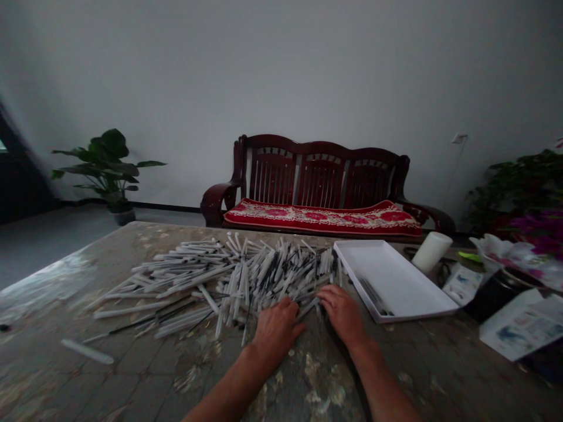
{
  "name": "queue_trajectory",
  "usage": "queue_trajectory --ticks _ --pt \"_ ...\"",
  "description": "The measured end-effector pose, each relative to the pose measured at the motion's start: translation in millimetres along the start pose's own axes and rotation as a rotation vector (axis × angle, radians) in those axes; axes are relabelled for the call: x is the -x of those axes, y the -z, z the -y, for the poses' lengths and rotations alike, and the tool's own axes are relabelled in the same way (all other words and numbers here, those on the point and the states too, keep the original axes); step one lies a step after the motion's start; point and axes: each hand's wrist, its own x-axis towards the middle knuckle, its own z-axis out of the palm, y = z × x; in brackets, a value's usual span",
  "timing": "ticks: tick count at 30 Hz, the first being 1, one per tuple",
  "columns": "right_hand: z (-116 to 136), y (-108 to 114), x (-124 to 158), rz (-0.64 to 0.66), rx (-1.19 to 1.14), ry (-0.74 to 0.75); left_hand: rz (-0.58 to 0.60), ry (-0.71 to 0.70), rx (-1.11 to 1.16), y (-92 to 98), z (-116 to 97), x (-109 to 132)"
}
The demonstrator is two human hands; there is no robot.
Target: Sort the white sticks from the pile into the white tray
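Observation:
A large heap of slim pen-like sticks [264,272], whitish and translucent with black ones among them, lies across the table. At the heap's near right edge, one whitish pen-like stick [309,308] slants between my hands. The fingers of my right hand [342,310] pinch its upper end. Its lower end runs in between the curled fingers and thumb of my left hand [277,328], which rests against the heap. Right of my right hand is a shallow white tray [407,278] with several dark thin sticks [376,297] along its left side.
A single whitish stick [87,351] lies apart at the left. Beyond the tray stand a white roll [431,252], small printed boxes [521,328] and a dark container [497,293]. Behind the patterned table [197,381] are a wooden bench [321,176] and a potted plant [109,170].

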Motion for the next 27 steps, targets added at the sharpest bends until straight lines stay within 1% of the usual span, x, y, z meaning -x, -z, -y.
queue_trajectory --ticks 3,7,10,12,14,15,18,21,24,27 --pt "0 2 1 -0.063 0.022 0.024 0.038 0.064 0.019 1.4 -2 -1" --pt "-3 6 2 -0.073 0.063 0.038 0.041 0.091 0.065 2.0 1 -1" --pt "-11 9 5 -0.111 0.046 -0.003 -0.004 0.119 0.129 2.8 7 -2" --pt "-16 10 6 -0.148 0.011 -0.055 -0.086 0.152 0.227 2.7 11 -4" --pt "-20 10 7 -0.179 -0.04 -0.098 -0.188 0.195 0.413 1.0 15 -8" --pt "-20 10 7 -0.195 -0.068 -0.113 -0.234 0.218 0.542 -0.5 17 -10" --pt "-15 8 7 -0.232 -0.154 -0.143 -0.35 0.312 1.036 -4.9 25 -19" --pt "-4 6 7 -0.206 -0.24 -0.128 -0.461 0.43 1.484 -4.6 32 -25" --pt "4 5 8 -0.149 -0.29 -0.06 -0.539 0.523 1.745 1.5 35 -26" --pt "7 3 10 -0.118 -0.283 -0.017 -0.57 0.567 1.865 8.8 34 -24"
